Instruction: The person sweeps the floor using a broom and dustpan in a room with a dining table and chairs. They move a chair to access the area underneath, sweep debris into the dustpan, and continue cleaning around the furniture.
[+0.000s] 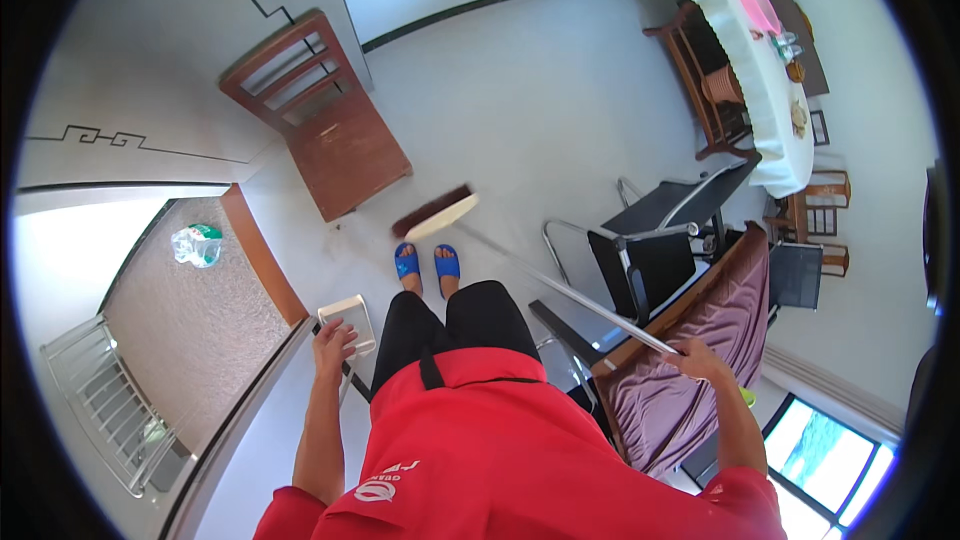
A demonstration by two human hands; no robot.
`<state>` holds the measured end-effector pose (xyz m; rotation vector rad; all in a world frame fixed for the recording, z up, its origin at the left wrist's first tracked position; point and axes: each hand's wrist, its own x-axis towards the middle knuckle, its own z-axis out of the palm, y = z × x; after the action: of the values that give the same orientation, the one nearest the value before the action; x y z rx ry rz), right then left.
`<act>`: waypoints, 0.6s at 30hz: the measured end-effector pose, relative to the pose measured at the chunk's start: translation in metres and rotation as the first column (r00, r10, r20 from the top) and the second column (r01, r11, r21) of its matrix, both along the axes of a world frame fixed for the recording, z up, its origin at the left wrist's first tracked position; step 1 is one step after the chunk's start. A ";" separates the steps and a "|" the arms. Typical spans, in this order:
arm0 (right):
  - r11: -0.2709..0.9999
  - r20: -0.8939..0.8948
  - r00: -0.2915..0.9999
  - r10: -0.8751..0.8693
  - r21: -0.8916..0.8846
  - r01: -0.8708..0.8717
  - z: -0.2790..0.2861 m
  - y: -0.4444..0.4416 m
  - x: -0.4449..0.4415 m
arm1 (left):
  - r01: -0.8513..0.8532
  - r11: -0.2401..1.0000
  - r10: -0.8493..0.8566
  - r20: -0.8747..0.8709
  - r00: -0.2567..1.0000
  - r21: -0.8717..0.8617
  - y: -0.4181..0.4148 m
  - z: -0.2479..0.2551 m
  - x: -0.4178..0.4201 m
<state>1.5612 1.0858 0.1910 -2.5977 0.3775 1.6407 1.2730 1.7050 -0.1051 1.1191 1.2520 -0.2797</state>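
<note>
My right hand point(697, 360) grips the upper end of a broom's metal handle point(570, 292). The handle slants across the floor to the broom head point(439, 214), cream-coloured with dark bristles, just beyond my blue slippers point(447, 262). My left hand point(334, 345) is raised at my side with its fingers loosely apart, and I see nothing in it. Partly behind those fingers is a pale long-handled dustpan point(352, 313), beside the doorway. Whether the hand touches it is hard to tell.
A brown wooden chair point(345, 142) stands ahead to the left. Black chairs with metal frames point(645, 262) crowd a purple-draped table point(690, 360) at right. A white-clothed table point(772, 105) is farther off. Beyond the doorway sill point(262, 255) lies a plastic-wrapped pack point(197, 245).
</note>
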 end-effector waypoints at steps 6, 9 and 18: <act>0.934 0.304 0.890 -0.340 0.222 0.282 -0.123 -0.028 -0.067 | 0.138 0.986 -0.150 -0.147 0.978 -0.091 0.007 -0.015 -0.001; 0.948 0.442 0.843 -0.306 0.218 0.230 -0.230 0.031 -0.024 | 0.188 0.979 -0.199 -0.201 0.959 -0.074 0.028 -0.009 -0.018; 0.688 0.004 0.722 -0.691 0.310 0.656 -0.359 0.130 -0.067 | 0.180 0.983 -0.165 -0.230 0.959 0.042 0.093 0.004 -0.040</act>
<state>1.4940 1.2159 -0.1678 -1.9552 0.8884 1.1534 1.2329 1.7985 -0.1010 1.2800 1.3720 -0.5148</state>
